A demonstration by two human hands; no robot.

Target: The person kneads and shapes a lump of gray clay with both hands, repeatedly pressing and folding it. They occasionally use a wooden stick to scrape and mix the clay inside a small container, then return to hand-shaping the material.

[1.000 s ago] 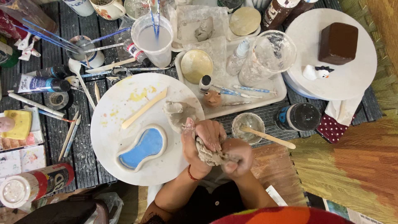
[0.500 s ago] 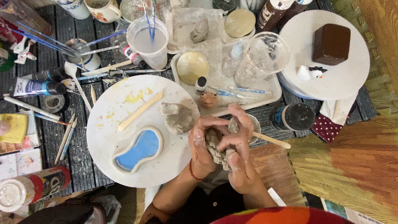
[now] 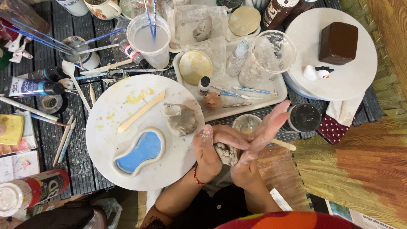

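A grey lump of clay (image 3: 227, 153) is pressed between my two palms just right of the round white board (image 3: 106, 140). My left hand (image 3: 207, 152) cups it from the left, fingers pointing right. My right hand (image 3: 258, 135) lies across it with fingers stretched flat toward the upper right. Both hands are smeared with clay. On the board lie a second grey clay mound (image 3: 180, 120), a wooden modelling stick (image 3: 141, 111) and a blue-glazed wavy dish (image 3: 140, 152).
A white tray (image 3: 271, 91) behind my hands carries a yellow dish (image 3: 195, 67), small bottles and a clear cup (image 3: 266, 57). A water cup with brushes (image 3: 148, 38), paint tubes and tools lie left. A brown block (image 3: 338, 43) sits on a white turntable at right.
My hands have shifted slightly right; my right hand has opened flat and swung over the clay, fingers now stretched toward the upper right, as the lump is rolled between my palms.
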